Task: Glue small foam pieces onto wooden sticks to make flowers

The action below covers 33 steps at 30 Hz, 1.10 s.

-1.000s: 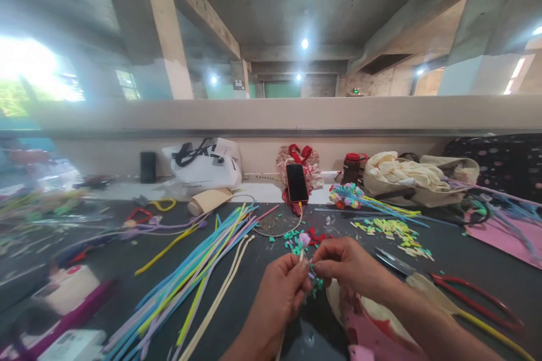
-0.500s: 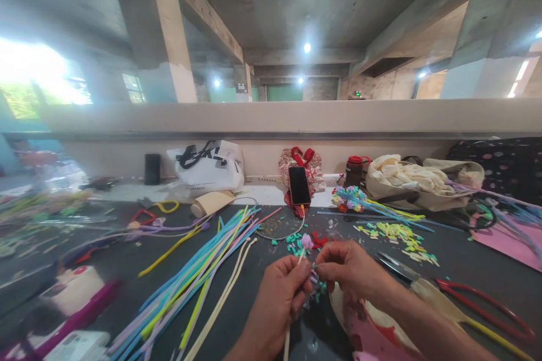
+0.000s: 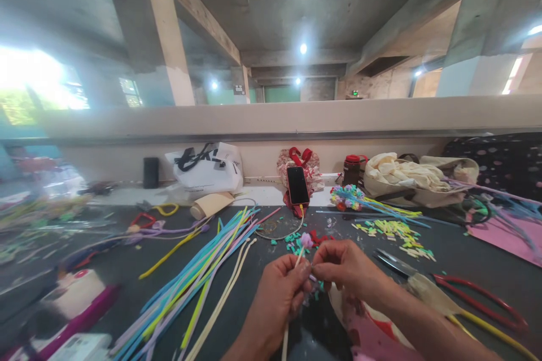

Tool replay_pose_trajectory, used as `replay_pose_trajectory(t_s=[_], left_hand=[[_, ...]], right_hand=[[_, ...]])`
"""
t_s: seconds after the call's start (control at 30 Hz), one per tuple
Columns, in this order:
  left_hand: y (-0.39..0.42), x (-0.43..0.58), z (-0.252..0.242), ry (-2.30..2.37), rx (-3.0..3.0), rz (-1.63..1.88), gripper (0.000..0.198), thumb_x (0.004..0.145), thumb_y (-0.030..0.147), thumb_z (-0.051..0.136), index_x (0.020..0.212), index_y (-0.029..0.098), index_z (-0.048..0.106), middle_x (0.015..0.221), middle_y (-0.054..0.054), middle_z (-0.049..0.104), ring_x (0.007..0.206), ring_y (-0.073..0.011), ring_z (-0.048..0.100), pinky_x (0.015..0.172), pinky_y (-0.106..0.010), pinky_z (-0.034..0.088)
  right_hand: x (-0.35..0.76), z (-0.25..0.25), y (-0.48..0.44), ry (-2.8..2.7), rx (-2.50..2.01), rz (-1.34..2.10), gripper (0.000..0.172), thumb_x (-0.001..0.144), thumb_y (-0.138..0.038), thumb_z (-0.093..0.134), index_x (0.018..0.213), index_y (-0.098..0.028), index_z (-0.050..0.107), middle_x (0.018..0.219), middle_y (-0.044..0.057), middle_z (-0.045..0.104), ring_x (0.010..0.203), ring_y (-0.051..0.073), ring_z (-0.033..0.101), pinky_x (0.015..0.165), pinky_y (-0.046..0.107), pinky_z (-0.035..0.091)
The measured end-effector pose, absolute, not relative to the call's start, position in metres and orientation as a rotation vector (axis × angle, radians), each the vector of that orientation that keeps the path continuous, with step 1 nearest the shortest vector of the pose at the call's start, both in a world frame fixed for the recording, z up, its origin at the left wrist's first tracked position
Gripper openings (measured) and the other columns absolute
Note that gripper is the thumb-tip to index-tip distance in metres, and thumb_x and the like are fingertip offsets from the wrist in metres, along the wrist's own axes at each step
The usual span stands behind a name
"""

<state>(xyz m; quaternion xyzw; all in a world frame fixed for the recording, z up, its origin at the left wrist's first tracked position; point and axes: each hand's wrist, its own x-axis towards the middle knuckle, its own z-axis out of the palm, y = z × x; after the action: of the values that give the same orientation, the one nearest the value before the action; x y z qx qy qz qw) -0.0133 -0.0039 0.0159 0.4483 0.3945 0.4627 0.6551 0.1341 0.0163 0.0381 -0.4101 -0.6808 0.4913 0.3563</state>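
My left hand (image 3: 277,296) is closed round a thin cream pipe-cleaner stem (image 3: 286,338) topped by a small purple bud (image 3: 306,240). My right hand (image 3: 348,269) meets it at the fingertips, pinching a small teal and purple piece against the stem just below the bud. Both hands hover low over the dark tabletop (image 3: 254,299), near its front edge. What lies inside the pinch is too small to make out.
A fan of long coloured pipe cleaners (image 3: 199,271) lies to the left. Red-handled scissors (image 3: 457,290) lie to the right, beyond cut yellow and green bits (image 3: 396,231). A phone (image 3: 297,185), bags and a jar (image 3: 352,169) stand along the back wall.
The two hands stay joined at the stem with small finger shifts; the view has drifted slightly.
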Motion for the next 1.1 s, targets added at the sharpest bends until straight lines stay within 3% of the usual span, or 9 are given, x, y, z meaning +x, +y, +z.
replay_pose_trajectory(t_s=[0.47, 0.7, 0.9, 1.1], left_hand=[[-0.0043, -0.0113, 0.0140, 0.874, 0.986, 1.004, 0.031, 0.072, 0.043, 0.053, 0.057, 0.017, 0.045, 0.033, 0.010, 0.032, 0.028, -0.0008, 0.016, 0.031, -0.017, 0.008], [-0.0025, -0.0137, 0.0173, 0.928, 0.952, 1.061, 0.032, 0.072, 0.044, 0.053, 0.055, 0.017, 0.044, 0.030, 0.012, 0.026, 0.027, -0.0013, 0.015, 0.032, -0.017, 0.006], [-0.0023, -0.0135, 0.0152, 0.936, 1.011, 1.093, 0.032, 0.068, 0.045, 0.057, 0.057, 0.016, 0.046, 0.037, 0.010, 0.034, 0.029, -0.0008, 0.019, 0.034, -0.017, 0.009], [-0.0020, -0.0115, 0.0108, 0.948, 1.020, 1.074, 0.032, 0.067, 0.045, 0.058, 0.058, 0.016, 0.047, 0.039, 0.009, 0.038, 0.029, -0.0007, 0.020, 0.033, -0.018, 0.008]], right_hand=[[0.1371, 0.0289, 0.0217, -1.724, -0.868, 1.415, 0.012, 0.067, -0.024, 0.063, 0.064, -0.013, 0.061, 0.050, -0.003, 0.058, 0.044, 0.007, 0.050, 0.045, 0.018, 0.037], [0.1360, 0.0356, 0.0212, -1.705, -0.987, 1.281, 0.027, 0.076, -0.035, 0.051, 0.062, -0.014, 0.060, 0.050, -0.003, 0.054, 0.041, 0.007, 0.049, 0.039, 0.017, 0.033], [0.1357, 0.0360, 0.0190, -1.848, -1.029, 0.966, 0.008, 0.068, -0.019, 0.057, 0.067, -0.015, 0.064, 0.056, -0.002, 0.058, 0.053, 0.010, 0.052, 0.048, 0.019, 0.036], [0.1324, 0.0351, 0.0127, -2.016, -1.099, 0.676, 0.007, 0.067, -0.014, 0.056, 0.064, -0.015, 0.062, 0.057, -0.002, 0.058, 0.053, 0.010, 0.051, 0.049, 0.019, 0.033]])
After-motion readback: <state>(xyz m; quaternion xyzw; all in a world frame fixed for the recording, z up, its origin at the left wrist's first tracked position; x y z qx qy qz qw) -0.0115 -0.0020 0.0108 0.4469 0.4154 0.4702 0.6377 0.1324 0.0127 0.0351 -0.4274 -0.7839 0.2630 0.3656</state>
